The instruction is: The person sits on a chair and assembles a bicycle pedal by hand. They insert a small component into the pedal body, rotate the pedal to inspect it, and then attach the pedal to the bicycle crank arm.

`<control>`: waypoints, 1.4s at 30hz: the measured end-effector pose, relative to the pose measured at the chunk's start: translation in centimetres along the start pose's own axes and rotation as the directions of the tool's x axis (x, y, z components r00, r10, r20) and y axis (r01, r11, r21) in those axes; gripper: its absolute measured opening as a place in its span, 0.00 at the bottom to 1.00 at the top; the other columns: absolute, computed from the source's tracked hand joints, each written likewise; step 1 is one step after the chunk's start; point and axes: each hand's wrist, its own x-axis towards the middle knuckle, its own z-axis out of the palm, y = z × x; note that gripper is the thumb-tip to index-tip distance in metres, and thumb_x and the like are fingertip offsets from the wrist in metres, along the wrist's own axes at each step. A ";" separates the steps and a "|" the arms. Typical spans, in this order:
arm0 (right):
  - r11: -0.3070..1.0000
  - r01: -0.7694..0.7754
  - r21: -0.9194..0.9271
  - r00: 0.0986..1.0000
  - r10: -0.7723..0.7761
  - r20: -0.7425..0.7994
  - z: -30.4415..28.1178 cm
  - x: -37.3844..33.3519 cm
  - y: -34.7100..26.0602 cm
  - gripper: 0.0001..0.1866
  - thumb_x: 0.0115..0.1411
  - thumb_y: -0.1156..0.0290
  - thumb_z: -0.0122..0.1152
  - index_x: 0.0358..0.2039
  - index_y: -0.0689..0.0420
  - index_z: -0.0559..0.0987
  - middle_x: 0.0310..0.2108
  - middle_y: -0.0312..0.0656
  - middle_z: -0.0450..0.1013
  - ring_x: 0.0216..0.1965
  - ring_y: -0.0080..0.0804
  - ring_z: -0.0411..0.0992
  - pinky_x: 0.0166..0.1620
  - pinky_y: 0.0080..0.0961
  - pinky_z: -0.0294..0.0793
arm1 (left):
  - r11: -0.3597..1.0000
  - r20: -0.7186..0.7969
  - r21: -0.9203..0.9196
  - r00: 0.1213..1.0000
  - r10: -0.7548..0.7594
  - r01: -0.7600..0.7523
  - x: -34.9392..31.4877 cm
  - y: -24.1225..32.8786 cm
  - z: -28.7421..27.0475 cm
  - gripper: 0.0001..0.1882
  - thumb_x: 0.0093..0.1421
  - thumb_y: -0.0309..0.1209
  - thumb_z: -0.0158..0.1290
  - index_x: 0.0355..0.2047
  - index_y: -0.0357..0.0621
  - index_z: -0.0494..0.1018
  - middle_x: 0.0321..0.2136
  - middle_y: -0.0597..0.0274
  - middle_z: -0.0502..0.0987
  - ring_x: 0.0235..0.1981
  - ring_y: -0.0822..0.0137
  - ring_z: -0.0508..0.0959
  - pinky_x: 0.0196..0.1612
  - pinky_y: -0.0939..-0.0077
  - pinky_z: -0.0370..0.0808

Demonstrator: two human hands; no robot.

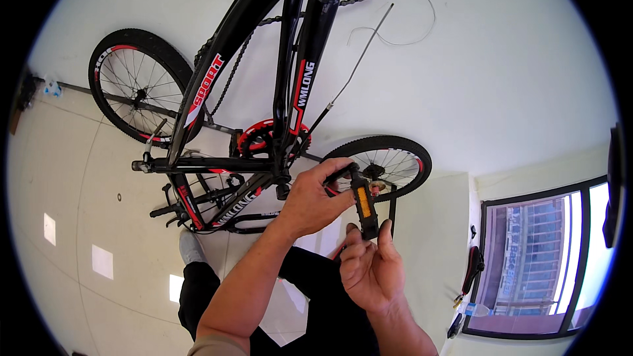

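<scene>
A black bicycle pedal (364, 206) with an amber reflector stands upright between my hands, in front of a wheel. My left hand (315, 199) is closed about its upper end, the thumb near the reflector. At the lower end, the thumb and fingertips of my right hand (374, 275) pinch the pedal, palm turned up. To the left is a black bicycle frame (227, 166) with red and white markings, and a red-rimmed chainring (256, 137) shows at its middle. Whether the pedal joins a crank is hidden by my left hand.
A second, black frame (308, 59) rises in front of the white wall. Two loose-looking wheels, one at left (109, 102) and one at right (417, 170), rest by the wall. A thin cable (361, 56) sticks up. At right, a saddle (472, 269) and clear bottle (476, 310) lie beside a window.
</scene>
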 end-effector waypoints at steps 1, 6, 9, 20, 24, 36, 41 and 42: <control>0.982 0.008 -0.186 0.997 -0.022 -0.073 0.5 0.0 0.2 0.31 0.68 0.45 0.47 0.54 0.64 0.68 0.46 0.45 0.72 0.39 0.33 0.74 0.42 0.31 0.77 | 1.000 -0.016 0.022 1.000 0.006 -0.006 0.0 0.0 0.0 0.26 0.51 0.24 0.63 0.52 0.39 0.73 0.35 0.68 0.77 0.34 0.75 0.70 0.41 0.80 0.72; 0.619 0.109 -0.778 0.900 -0.393 -0.187 -0.2 -1.7 -0.1 0.22 0.66 0.55 0.57 0.45 0.64 0.70 0.42 0.44 0.70 0.35 0.30 0.73 0.41 0.30 0.75 | 0.997 -0.051 0.069 0.998 0.037 -0.033 -0.1 -0.1 0.3 0.25 0.51 0.25 0.64 0.51 0.39 0.73 0.33 0.69 0.75 0.33 0.76 0.69 0.39 0.80 0.71; -0.184 0.231 -0.955 0.647 -0.704 0.292 -1.4 -1.0 0.6 0.14 0.59 0.72 0.65 0.39 0.63 0.69 0.41 0.43 0.69 0.32 0.27 0.73 0.38 0.27 0.74 | 0.997 -0.047 0.076 0.999 0.023 -0.020 0.0 -0.4 0.6 0.25 0.51 0.24 0.63 0.51 0.39 0.73 0.32 0.70 0.75 0.33 0.76 0.69 0.40 0.80 0.71; -0.655 0.230 -0.720 0.640 -0.456 0.619 0.8 0.6 -0.9 0.19 0.55 0.81 0.68 0.45 0.67 0.72 0.44 0.46 0.70 0.36 0.26 0.77 0.37 0.21 0.77 | 1.000 -0.068 0.020 0.998 -0.005 0.007 0.0 0.0 0.0 0.25 0.51 0.23 0.62 0.51 0.37 0.74 0.34 0.69 0.75 0.34 0.76 0.69 0.42 0.80 0.71; -0.448 0.262 -0.855 0.683 -0.540 0.492 0.4 0.4 -0.5 0.14 0.60 0.80 0.63 0.45 0.68 0.73 0.42 0.48 0.73 0.37 0.29 0.78 0.40 0.24 0.79 | 1.000 -0.032 -0.026 0.999 0.015 -0.016 -0.1 0.0 -0.3 0.24 0.52 0.25 0.60 0.51 0.36 0.73 0.36 0.67 0.76 0.35 0.76 0.70 0.44 0.79 0.71; 0.720 0.244 -0.650 0.924 -0.375 -0.068 0.1 0.1 -0.8 0.19 0.72 0.62 0.46 0.52 0.64 0.71 0.44 0.51 0.77 0.50 0.46 0.76 0.50 0.41 0.79 | 0.971 0.041 -0.235 0.999 -0.027 0.036 0.3 -0.9 -1.4 0.22 0.59 0.17 0.43 0.54 0.38 0.71 0.44 0.57 0.79 0.44 0.69 0.77 0.49 0.76 0.73; 0.848 0.205 -0.488 0.950 -0.293 -0.111 0.8 0.0 -0.1 0.20 0.71 0.62 0.48 0.55 0.63 0.70 0.49 0.50 0.75 0.55 0.46 0.73 0.55 0.40 0.77 | 0.994 0.034 -0.106 0.999 -0.007 0.011 0.2 -0.7 -1.4 0.24 0.57 0.14 0.45 0.54 0.38 0.71 0.43 0.62 0.78 0.43 0.74 0.75 0.50 0.77 0.72; 0.892 0.200 -0.406 0.958 -0.265 -0.110 0.8 0.0 -0.1 0.20 0.70 0.62 0.49 0.54 0.64 0.70 0.50 0.50 0.74 0.56 0.45 0.72 0.56 0.39 0.77 | 0.996 0.039 -0.084 0.999 -0.025 0.028 0.2 -0.6 -1.4 0.24 0.56 0.13 0.46 0.54 0.38 0.72 0.43 0.65 0.77 0.43 0.75 0.74 0.51 0.78 0.71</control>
